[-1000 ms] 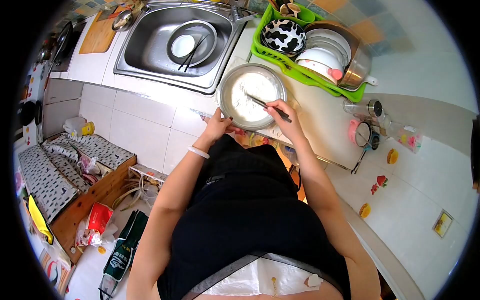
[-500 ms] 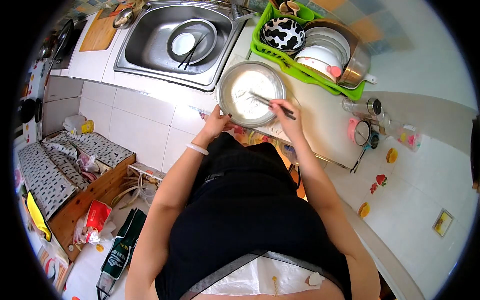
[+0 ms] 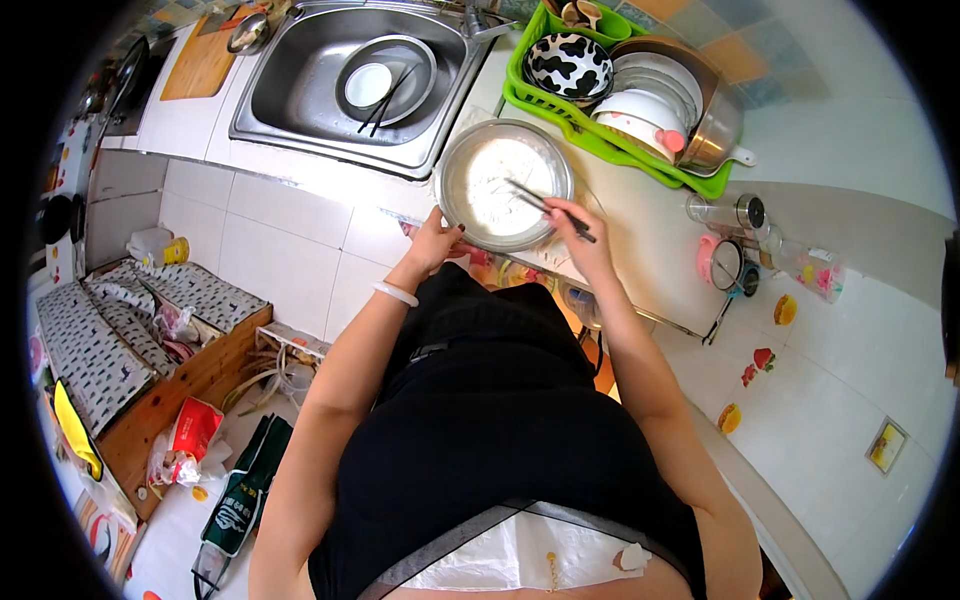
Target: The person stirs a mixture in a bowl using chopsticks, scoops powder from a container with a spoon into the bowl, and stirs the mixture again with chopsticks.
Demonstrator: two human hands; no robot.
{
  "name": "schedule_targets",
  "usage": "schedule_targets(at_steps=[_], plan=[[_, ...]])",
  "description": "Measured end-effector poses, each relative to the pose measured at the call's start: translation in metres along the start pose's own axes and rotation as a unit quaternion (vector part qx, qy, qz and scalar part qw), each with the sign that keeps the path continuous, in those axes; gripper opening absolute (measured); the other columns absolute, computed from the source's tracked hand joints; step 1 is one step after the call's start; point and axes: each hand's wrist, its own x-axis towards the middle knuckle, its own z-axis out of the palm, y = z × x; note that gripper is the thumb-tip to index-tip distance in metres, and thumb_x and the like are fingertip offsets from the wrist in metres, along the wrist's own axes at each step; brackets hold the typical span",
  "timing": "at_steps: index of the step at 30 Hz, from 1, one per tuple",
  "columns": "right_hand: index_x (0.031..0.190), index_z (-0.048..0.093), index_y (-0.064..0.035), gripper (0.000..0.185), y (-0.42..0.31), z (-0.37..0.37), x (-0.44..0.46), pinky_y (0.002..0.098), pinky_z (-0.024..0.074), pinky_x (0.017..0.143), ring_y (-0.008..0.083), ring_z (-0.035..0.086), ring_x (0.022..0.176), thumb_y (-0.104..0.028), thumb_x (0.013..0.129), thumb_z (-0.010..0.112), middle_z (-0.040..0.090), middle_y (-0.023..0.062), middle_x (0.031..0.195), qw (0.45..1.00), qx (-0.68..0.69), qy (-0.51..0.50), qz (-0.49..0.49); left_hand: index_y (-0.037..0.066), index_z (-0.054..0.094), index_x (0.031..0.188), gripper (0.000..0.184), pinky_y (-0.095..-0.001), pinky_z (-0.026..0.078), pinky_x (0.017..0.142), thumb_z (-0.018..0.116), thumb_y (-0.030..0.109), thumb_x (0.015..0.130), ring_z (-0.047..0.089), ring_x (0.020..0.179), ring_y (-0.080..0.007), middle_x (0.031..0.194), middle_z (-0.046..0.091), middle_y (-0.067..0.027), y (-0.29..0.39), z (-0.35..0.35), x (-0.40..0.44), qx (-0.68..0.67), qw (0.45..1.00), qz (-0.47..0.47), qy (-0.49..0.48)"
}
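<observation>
A metal bowl [image 3: 455,190] sits at the counter's front edge, with a white floury mixture [image 3: 497,165] inside. My left hand [image 3: 434,245] grips the bowl's near left rim, thumb on one side and fingers curled against the outer wall. Dark chopsticks [image 3: 533,198] are pinched in my right hand [image 3: 580,235], above the right side of the bowl. Their tips dip into the mixture, slanting toward its middle.
Left of the bowl is a steel sink [image 3: 300,80] holding a basin [image 3: 425,85] and more chopsticks. A green dish rack [image 3: 575,135] with bowls stands behind right. A pink mug [image 3: 707,262] and glass jars [image 3: 718,212] line the right wall.
The chopsticks have shifted slightly and their tips sit a little higher in the bowl. My right hand has moved slightly right; my left hand stays on the rim.
</observation>
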Motion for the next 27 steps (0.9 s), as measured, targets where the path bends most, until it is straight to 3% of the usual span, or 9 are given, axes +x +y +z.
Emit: schedule_targets(at_steps=[5, 9, 19, 23, 27], plan=[[0.114, 0.065, 0.0019, 0.022, -0.020, -0.016, 0.002, 0.0265, 0.0503, 0.085, 0.0149, 0.067, 0.094, -0.011, 0.097, 0.058, 0.071, 0.0113, 0.102, 0.997, -0.040, 0.050, -0.037, 0.011, 0.018, 0.150, 0.056, -0.0310, 0.058, 0.073, 0.046, 0.011, 0.101, 0.071, 0.087, -0.0216, 0.107, 0.067, -0.0171, 0.002, -0.002, 0.001, 0.005, 1.000, -0.004, -0.006], [0.113, 0.066, 0.0003, 0.021, -0.010, -0.010, 0.003, 0.0270, 0.0500, 0.084, 0.0153, 0.067, 0.093, -0.009, 0.096, 0.059, 0.071, 0.0104, 0.103, 0.979, -0.157, 0.078, -0.101, 0.010, 0.019, 0.149, 0.055, -0.0309, 0.058, 0.073, 0.046, 0.011, 0.101, 0.071, 0.087, -0.0221, 0.106, 0.068, -0.0175, -0.001, -0.005, 0.004, 0.003, 1.000, -0.002, -0.003], [0.116, 0.064, 0.0027, 0.024, -0.023, 0.035, -0.019, 0.0257, 0.0501, 0.085, 0.0145, 0.067, 0.096, -0.013, 0.098, 0.059, 0.070, 0.0109, 0.104, 0.999, 0.047, -0.027, -0.003, 0.011, 0.020, 0.149, 0.053, -0.0308, 0.057, 0.072, 0.046, 0.011, 0.102, 0.071, 0.087, -0.0212, 0.105, 0.068, -0.0161, -0.001, -0.007, 0.005, 0.005, 1.000, -0.007, -0.003], [0.115, 0.066, 0.0000, 0.022, -0.012, 0.038, -0.015, 0.0257, 0.0497, 0.084, 0.0131, 0.066, 0.094, -0.011, 0.097, 0.060, 0.070, 0.0087, 0.104, 0.998, -0.029, -0.048, -0.012, 0.012, 0.020, 0.149, 0.054, -0.0306, 0.057, 0.073, 0.046, 0.011, 0.102, 0.071, 0.087, -0.0209, 0.106, 0.068, -0.0161, -0.003, -0.009, 0.008, -0.005, 1.000, -0.005, -0.004], [0.114, 0.066, -0.0013, 0.021, -0.013, 0.013, -0.009, 0.0260, 0.0493, 0.082, 0.0137, 0.065, 0.092, -0.010, 0.096, 0.060, 0.070, 0.0087, 0.101, 0.996, -0.082, 0.016, -0.032, 0.011, 0.019, 0.150, 0.055, -0.0305, 0.057, 0.072, 0.045, 0.010, 0.101, 0.071, 0.086, -0.0210, 0.107, 0.067, -0.0166, -0.001, -0.010, 0.008, -0.006, 1.000, -0.004, -0.011]])
